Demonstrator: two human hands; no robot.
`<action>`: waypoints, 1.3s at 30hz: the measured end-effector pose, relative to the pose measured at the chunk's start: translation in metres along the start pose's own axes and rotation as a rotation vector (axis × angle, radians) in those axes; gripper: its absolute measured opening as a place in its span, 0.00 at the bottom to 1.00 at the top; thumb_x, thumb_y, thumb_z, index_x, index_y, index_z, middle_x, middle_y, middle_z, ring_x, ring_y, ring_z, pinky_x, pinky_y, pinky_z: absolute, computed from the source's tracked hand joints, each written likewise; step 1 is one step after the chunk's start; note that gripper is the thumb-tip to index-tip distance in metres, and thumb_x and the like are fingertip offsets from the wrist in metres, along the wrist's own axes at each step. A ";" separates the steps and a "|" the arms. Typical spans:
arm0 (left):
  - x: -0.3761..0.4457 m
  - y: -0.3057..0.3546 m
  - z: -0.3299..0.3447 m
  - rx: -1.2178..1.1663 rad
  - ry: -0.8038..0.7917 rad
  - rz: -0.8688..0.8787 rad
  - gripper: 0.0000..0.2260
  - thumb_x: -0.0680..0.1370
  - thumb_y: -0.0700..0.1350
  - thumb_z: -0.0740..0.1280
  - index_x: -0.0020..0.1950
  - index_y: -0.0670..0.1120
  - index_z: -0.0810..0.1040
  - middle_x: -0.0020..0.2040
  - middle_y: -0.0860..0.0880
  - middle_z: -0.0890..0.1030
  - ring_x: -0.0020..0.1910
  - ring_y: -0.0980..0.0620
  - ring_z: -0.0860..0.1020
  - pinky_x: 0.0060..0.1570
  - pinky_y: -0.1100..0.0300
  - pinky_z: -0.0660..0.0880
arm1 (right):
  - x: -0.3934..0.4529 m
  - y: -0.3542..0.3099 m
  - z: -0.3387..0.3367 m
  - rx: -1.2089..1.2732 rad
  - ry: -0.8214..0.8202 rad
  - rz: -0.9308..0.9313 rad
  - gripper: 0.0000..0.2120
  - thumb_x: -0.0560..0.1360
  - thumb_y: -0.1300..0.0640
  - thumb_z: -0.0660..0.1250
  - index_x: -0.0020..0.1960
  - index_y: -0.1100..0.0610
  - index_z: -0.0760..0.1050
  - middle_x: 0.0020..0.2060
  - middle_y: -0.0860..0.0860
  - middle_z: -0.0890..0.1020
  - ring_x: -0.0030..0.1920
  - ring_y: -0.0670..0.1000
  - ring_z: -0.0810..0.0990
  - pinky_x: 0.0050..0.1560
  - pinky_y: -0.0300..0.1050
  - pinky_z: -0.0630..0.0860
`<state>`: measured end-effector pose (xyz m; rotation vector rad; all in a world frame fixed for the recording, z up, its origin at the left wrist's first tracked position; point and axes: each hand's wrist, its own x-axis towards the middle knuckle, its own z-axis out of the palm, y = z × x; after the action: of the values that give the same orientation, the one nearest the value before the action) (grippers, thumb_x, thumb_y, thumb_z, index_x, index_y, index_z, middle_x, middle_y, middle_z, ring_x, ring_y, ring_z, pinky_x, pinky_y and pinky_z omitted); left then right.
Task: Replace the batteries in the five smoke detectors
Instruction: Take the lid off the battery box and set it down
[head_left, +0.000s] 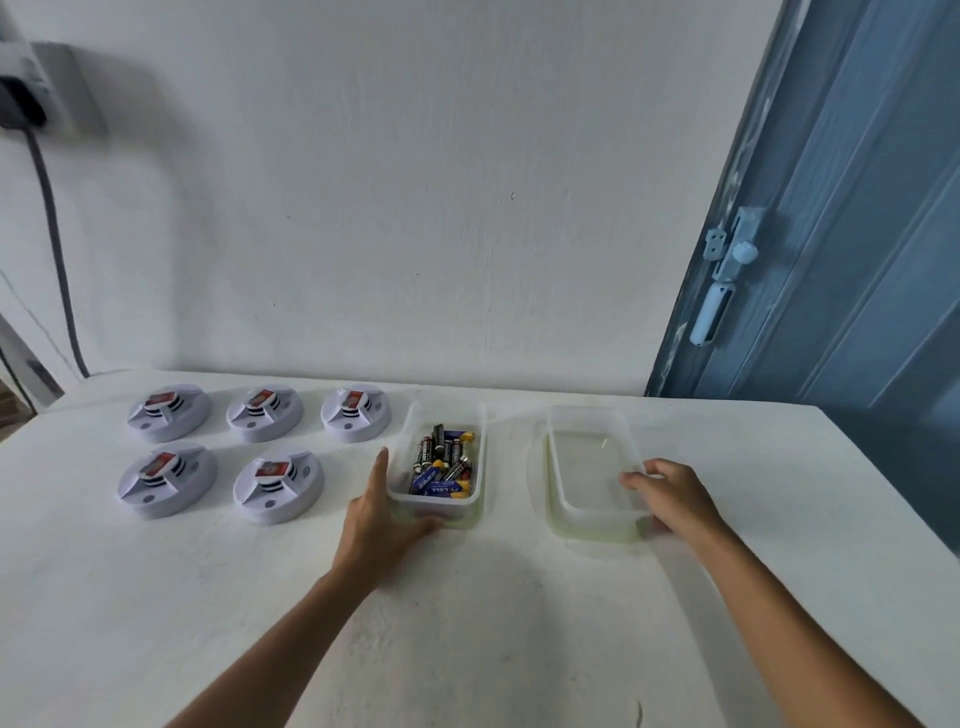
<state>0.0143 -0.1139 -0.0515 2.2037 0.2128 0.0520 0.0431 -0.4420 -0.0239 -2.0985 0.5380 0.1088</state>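
Five smoke detectors sit at the left of the frame on the white bench (519, 623), three in a far row (169, 412) (264, 412) (355, 414) and two in a near row (167, 480) (279, 484), all well apart from the hands. Each shows a red-labelled block at its centre, too blurred to read. Just right of them stands a clear plastic tub (470, 512) holding a loose heap of batteries (442, 462). Further right is a second clear tub (592, 525) with nothing visible inside.

The left hand (382, 512) lies against the battery tub's near left corner, fingers fairly straight along its side wall, thumb under the front edge. The right hand (670, 493) curls its fingers over the other tub's right rim, gripping it.

Judging by their look, the detectors are light, rigid plastic discs with smooth domed shells. They would probably be best held round the outer rim, not by the raised centre. Small cylindrical batteries are likely to roll and slip, so pinching one at a time along its length seems wise. Both thin-walled tubs will probably flex and slide easily on the bench.
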 end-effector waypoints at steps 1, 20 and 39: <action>0.000 0.002 0.002 0.003 0.003 0.013 0.50 0.65 0.54 0.79 0.78 0.48 0.53 0.68 0.40 0.72 0.62 0.40 0.73 0.59 0.49 0.72 | 0.001 0.001 0.003 -0.001 0.017 -0.006 0.13 0.73 0.52 0.70 0.37 0.57 0.69 0.33 0.51 0.72 0.32 0.53 0.72 0.35 0.42 0.66; 0.009 0.001 0.014 0.103 0.096 0.228 0.46 0.65 0.57 0.78 0.75 0.46 0.58 0.70 0.41 0.71 0.65 0.42 0.72 0.63 0.46 0.72 | 0.007 -0.008 0.022 -0.024 0.059 -0.077 0.19 0.71 0.58 0.68 0.29 0.55 0.60 0.27 0.52 0.64 0.30 0.53 0.65 0.34 0.43 0.63; -0.012 0.044 0.097 0.460 -0.183 1.110 0.08 0.74 0.42 0.64 0.46 0.42 0.82 0.46 0.46 0.83 0.47 0.48 0.79 0.43 0.55 0.79 | -0.001 -0.009 0.014 -0.096 0.127 -0.248 0.07 0.71 0.58 0.68 0.42 0.60 0.72 0.38 0.57 0.80 0.39 0.59 0.81 0.38 0.49 0.77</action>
<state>0.0199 -0.2182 -0.0740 2.4820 -1.2133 0.4412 0.0474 -0.4262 -0.0241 -2.2586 0.3491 -0.1445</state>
